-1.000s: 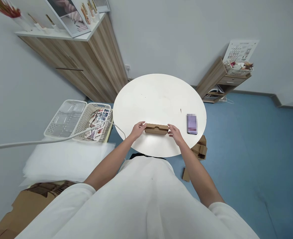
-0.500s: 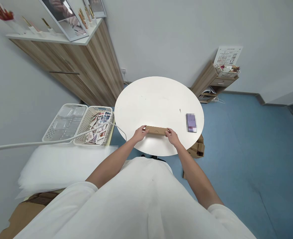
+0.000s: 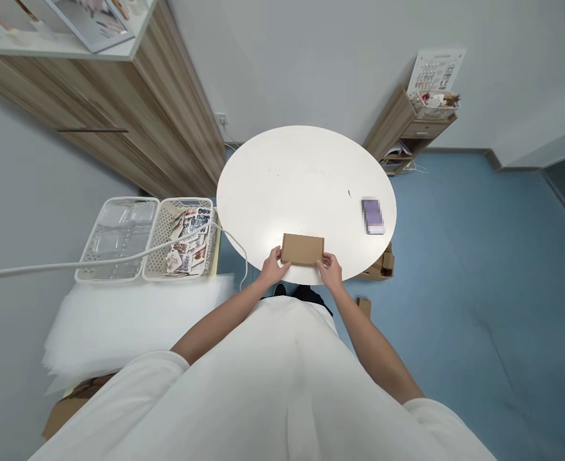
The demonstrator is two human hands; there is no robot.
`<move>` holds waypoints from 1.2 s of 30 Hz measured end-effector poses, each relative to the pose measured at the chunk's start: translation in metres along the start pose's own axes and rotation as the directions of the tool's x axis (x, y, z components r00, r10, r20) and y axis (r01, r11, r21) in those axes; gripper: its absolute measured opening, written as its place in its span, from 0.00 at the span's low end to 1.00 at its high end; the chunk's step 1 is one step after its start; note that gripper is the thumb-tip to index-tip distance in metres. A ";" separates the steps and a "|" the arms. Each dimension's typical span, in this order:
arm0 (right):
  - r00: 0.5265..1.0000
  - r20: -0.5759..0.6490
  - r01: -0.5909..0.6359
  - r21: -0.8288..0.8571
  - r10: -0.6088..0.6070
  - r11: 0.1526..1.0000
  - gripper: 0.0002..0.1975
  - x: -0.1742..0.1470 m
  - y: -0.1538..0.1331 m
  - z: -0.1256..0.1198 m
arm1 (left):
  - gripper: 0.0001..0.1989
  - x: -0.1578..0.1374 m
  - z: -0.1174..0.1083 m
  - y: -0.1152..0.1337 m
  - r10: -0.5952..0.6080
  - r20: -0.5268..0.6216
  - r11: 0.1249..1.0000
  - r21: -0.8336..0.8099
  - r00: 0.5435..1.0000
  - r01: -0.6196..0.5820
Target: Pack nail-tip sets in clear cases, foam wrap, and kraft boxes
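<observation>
I have both hands on a small cardboard box that lies flat and closed on the near edge of the round white table, at about 6 o'clock on the tabletop. My left hand grips the box's near left corner, thumb up against its side, and my right hand grips the near right corner in the same way. Both hands are closed on the box, one at each end, with the bare brown lid showing between them.

On the same table, at about 3 o'clock near the rim, lies a purple phone, well apart from the box. The rest of the tabletop I see is plain white with a small dark speck near the phone.

Off the table at 9 o'clock stand two white baskets side by side: the nearer basket holds a pile of printed cards, the farther basket holds clear plastic pieces. A white cable runs across both baskets toward the table. Just below them lies a stack of white foam sheets.

On the blue floor at 4 o'clock, just beside the table's edge, sits a heap of small brown boxes. A wooden cabinet stands at 11 o'clock, and a low wooden shelf at 1 o'clock against the wall.
</observation>
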State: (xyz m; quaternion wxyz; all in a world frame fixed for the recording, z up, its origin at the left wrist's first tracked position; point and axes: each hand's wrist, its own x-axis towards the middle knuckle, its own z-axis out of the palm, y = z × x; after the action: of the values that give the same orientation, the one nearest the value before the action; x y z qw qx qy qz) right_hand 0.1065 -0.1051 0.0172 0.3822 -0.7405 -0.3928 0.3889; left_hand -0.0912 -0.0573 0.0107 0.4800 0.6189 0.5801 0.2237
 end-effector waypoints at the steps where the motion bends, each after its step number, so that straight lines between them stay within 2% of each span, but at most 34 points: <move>1: 1.000 -0.019 -0.007 -0.010 0.007 1.000 0.21 -0.001 0.001 0.000 | 0.32 -0.002 0.003 0.000 -0.013 0.014 1.000 0.010 1.000 0.012; 7: 0.995 -0.033 -0.102 -0.185 0.097 0.978 0.29 0.011 -0.009 -0.010 | 0.33 -0.007 0.006 0.006 -0.176 0.033 0.981 0.082 0.984 0.173; 13: 0.987 0.124 -0.059 -0.313 0.102 0.948 0.29 0.027 -0.026 -0.016 | 0.29 0.009 -0.002 0.010 -0.107 0.049 0.975 0.198 0.993 0.096; 16: 0.986 0.120 -0.066 -0.369 0.118 0.927 0.33 0.022 -0.025 -0.008 | 0.28 0.013 0.002 0.014 -0.092 0.058 0.975 0.207 0.994 0.078; 21: 0.983 0.129 -0.093 -0.279 0.134 0.956 0.36 0.012 -0.021 -0.007 | 0.30 0.009 0.008 0.021 -0.150 0.064 0.972 0.191 0.987 0.135; 26: 0.957 0.213 -0.186 -0.077 0.198 0.980 0.33 0.019 -0.020 -0.029 | 0.30 0.015 0.016 0.029 -0.160 0.029 0.976 0.157 0.987 0.153; 28: 0.953 0.221 -0.207 -0.019 0.206 0.978 0.33 0.022 -0.014 -0.042 | 0.29 0.019 0.025 0.035 -0.131 0.029 0.980 0.154 0.991 0.125; 31: 0.978 0.141 -0.163 0.036 0.156 0.986 0.31 0.025 0.003 -0.066 | 0.30 0.023 0.049 0.052 -0.100 0.041 0.980 0.179 0.994 0.091; 33: 0.992 0.044 -0.124 0.047 0.122 0.991 0.29 0.024 0.017 -0.087 | 0.31 0.025 0.073 0.067 -0.067 0.057 0.981 0.187 0.996 0.055; 36: 0.989 -0.087 -0.120 0.044 0.123 0.992 0.27 0.021 0.037 -0.127 | 0.32 0.026 0.115 0.097 0.003 0.099 0.986 0.167 0.995 -0.020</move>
State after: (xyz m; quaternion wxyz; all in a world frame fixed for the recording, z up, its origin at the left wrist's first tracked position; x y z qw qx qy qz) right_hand 0.2365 -0.1348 0.0306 0.3891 -0.7722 -0.3220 0.3855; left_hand 0.0598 -0.0586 0.0354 0.4530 0.6708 0.5688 0.1462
